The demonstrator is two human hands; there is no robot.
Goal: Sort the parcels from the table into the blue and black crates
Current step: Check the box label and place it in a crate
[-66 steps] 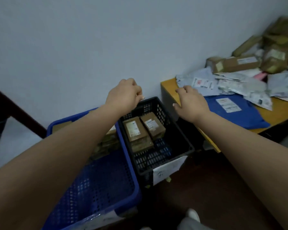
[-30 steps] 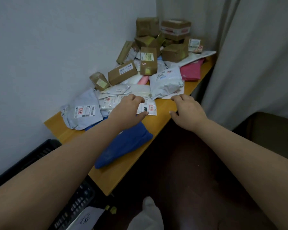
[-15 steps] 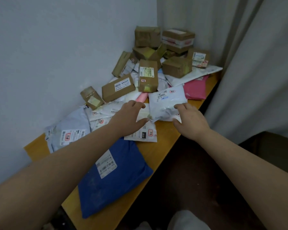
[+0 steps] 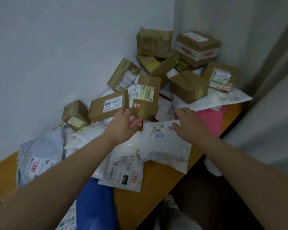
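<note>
1. My left hand (image 4: 123, 126) reached the brown box (image 4: 146, 97), fingers loosely apart against its lower edge.
2. My right hand (image 4: 186, 125) hovered, fingers spread, above the white mailer (image 4: 163, 146) on the surface (image 4: 155, 183).

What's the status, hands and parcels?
Left hand reaching the tall brown box, grip unclear. Right hand open above white mailer. Crates out of view.

"12V4A" on cardboard box (image 4: 108, 107) label
</note>
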